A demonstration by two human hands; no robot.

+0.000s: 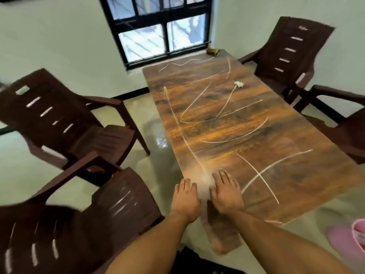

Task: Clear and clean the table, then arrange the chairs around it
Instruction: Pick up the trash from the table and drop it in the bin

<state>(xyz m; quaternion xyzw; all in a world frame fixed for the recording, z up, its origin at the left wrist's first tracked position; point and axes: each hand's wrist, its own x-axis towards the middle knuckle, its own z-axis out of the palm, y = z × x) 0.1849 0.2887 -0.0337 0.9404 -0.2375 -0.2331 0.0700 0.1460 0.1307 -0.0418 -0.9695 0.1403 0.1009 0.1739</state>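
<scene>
Table: wood-grain top at centre of view, running lengthwise from the near edge to the wall under the window.
White marks: chalk-like strokes and loops scrawled across nearly the whole top; none visibly wiped.
Crumpled paper: small white wad lying on the far right part of the top.
Yellowish item: at the far end by the sill; too blurred to identify.
Left hand: palm down at the near left edge of the top, fingers straight and close together, holding nothing.
Right hand: just beside the left, palm down on the top, fingers straight and slightly spread, empty; no cloth visible.
Seating: far left chair and near left chair drawn well away and askew; far right chair and near right chair nearer the top, angled.
Pink container: on the floor at the right margin, cut off by the frame.
Progress: judged at the very start; clearing, wiping and chair arranging all left to do.
</scene>
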